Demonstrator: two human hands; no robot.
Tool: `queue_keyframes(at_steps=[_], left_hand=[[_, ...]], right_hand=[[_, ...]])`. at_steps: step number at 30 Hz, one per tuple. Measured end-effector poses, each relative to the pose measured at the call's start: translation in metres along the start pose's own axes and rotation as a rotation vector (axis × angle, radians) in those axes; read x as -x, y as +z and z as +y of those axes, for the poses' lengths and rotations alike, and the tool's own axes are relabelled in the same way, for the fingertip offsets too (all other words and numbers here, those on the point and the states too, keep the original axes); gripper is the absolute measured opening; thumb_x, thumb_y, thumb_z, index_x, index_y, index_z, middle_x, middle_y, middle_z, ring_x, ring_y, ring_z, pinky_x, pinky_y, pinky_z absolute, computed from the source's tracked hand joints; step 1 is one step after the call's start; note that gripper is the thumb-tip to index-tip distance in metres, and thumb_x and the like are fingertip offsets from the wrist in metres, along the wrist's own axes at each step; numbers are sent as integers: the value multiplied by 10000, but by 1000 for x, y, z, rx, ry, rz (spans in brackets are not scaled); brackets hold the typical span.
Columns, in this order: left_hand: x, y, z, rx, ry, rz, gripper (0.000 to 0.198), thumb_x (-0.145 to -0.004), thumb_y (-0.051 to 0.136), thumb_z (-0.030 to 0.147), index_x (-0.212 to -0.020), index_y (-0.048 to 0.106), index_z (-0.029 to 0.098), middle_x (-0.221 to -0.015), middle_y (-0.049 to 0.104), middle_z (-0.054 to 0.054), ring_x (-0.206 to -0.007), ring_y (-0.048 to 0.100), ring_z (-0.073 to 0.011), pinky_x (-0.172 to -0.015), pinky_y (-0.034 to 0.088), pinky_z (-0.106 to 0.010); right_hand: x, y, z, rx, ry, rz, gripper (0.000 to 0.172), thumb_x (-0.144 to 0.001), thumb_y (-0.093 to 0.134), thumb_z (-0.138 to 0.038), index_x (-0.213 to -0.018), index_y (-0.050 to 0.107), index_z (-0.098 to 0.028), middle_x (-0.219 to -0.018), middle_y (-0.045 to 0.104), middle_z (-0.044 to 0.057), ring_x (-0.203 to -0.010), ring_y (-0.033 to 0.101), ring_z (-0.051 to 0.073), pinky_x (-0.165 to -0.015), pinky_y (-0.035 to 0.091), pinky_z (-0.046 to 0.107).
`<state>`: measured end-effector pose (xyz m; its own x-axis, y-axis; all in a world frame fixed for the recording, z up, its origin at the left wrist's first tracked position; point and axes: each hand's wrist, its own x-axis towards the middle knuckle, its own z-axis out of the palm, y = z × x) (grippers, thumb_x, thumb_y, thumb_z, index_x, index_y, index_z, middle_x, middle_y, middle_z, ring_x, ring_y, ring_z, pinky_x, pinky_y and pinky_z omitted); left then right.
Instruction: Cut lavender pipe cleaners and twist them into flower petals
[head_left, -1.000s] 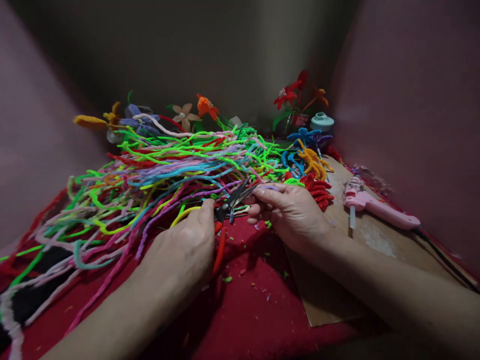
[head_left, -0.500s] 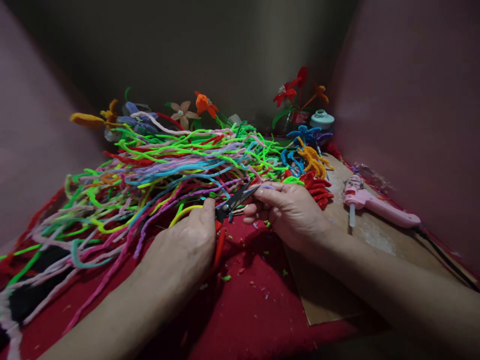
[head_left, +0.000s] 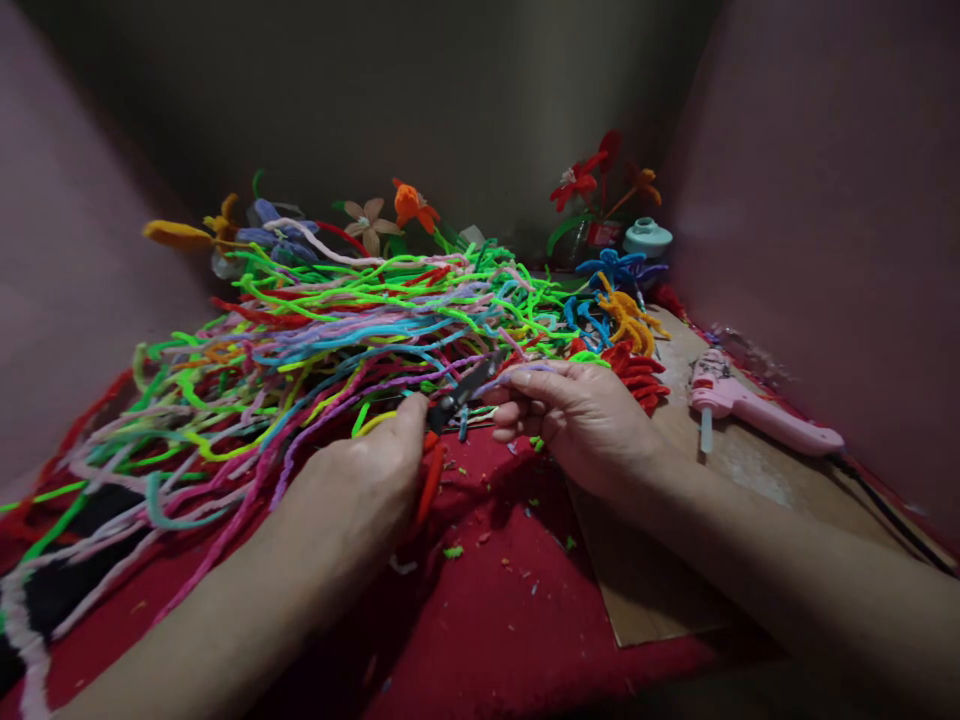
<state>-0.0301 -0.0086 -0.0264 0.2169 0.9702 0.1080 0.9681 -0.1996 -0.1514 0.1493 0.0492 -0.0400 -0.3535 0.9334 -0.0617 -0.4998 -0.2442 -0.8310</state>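
Note:
My left hand [head_left: 375, 470] is wrapped round the handles of a pair of scissors [head_left: 466, 388] with dark blades and orange-red grips. Its blades point up and right, close to the fingertips of my right hand [head_left: 562, 405]. Between that hand's thumb and forefinger is pinched a lavender pipe cleaner [head_left: 517, 372], which runs toward the blades. Whether the blades touch it I cannot tell. Just behind both hands lies a big heap of colourful pipe cleaners [head_left: 360, 320]. Red pipe-cleaner petals [head_left: 634, 375] lie beyond my right hand.
A pink glue gun [head_left: 757, 410] rests on a wooden board [head_left: 660, 590] at the right, its black cord trailing off. Pipe-cleaner flowers [head_left: 577, 185] stand at the back, beside a pale teal container [head_left: 647, 238]. Small clippings are scattered over the red cloth [head_left: 487, 620].
The scissors have shifted slightly left and their blades look closer together. More of the lavender pipe cleaner shows past my right fingertips. A pale scrap now shows beside my left hand.

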Motion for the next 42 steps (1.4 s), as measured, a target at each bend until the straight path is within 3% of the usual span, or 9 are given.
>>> queue_keyframes(at_steps=[3, 5, 9, 12, 17, 23, 31, 35, 42], left_hand=[[-2, -11, -5, 217, -154, 220, 440, -845, 395, 172, -1280, 441, 117, -904, 658, -100, -733, 648, -226, -589, 443, -275], [-5, -15, -9, 559, -225, 229, 405, -831, 472, 257, -1229, 477, 182, -834, 639, -28, -737, 623, -193, -599, 443, -240], [-11, -11, -11, 1350, -241, -149, 336, -702, 684, 350, -984, 572, 206, -580, 507, 64, -451, 433, -66, -399, 336, -156], [-12, -4, -8, 1569, -267, -275, 341, -681, 730, 310, -971, 578, 216, -501, 433, 94, -394, 354, -37, -359, 284, -130], [-11, 0, -1, 1644, -282, -332, 195, -688, 733, 240, -789, 576, 183, -551, 543, 61, -407, 416, -24, -370, 304, -111], [-11, -1, 0, 1707, -274, -411, 168, -722, 696, 239, -846, 586, 207, -583, 600, 46, -400, 394, -18, -363, 282, -102], [-5, -11, 6, 1834, -198, -359, 248, -597, 743, 263, -806, 620, 213, -607, 574, 34, -426, 366, -20, -381, 266, -115], [-8, -5, 1, 1713, -169, -430, 161, -723, 664, 269, -862, 621, 201, -690, 588, 15, -466, 405, -40, -425, 321, -154], [-13, -6, 4, 1658, -267, -289, 342, -702, 712, 256, -1000, 558, 195, -628, 536, 50, -473, 429, -60, -447, 349, -170]], right_hand=[[0, -1, 0, 11, -17, 3, 86, -705, 639, -163, -640, 646, -106, -637, 670, 48, -511, 615, 118, -508, 548, 242], [0, -2, 1, 9, -24, -2, 92, -699, 634, -155, -622, 641, -107, -629, 666, 49, -505, 610, 118, -499, 539, 241], [0, -3, 1, -27, -26, 2, 61, -690, 641, -135, -635, 649, -110, -627, 658, 37, -510, 609, 115, -495, 528, 235], [0, -4, 2, -33, -20, -17, 43, -691, 655, -138, -655, 655, -114, -638, 657, 28, -517, 602, 107, -505, 524, 233], [2, -1, 5, -24, 29, -95, 68, -688, 687, -151, -744, 657, -126, -665, 650, 10, -539, 604, 101, -536, 528, 235], [3, 1, 7, -17, -35, -66, 67, -682, 688, -153, -713, 632, -133, -628, 636, -4, -503, 592, 93, -516, 516, 221], [4, -2, 8, 52, 10, -136, 107, -691, 714, -183, -703, 628, -121, -671, 668, 26, -541, 607, 90, -550, 502, 207], [3, -2, 6, 108, 41, -122, 149, -669, 736, -199, -664, 607, -124, -621, 652, 11, -507, 591, 84, -518, 483, 199], [4, 1, 9, 91, 12, -83, 162, -625, 750, -173, -670, 601, -130, -571, 618, -15, -484, 583, 92, -508, 490, 220]])
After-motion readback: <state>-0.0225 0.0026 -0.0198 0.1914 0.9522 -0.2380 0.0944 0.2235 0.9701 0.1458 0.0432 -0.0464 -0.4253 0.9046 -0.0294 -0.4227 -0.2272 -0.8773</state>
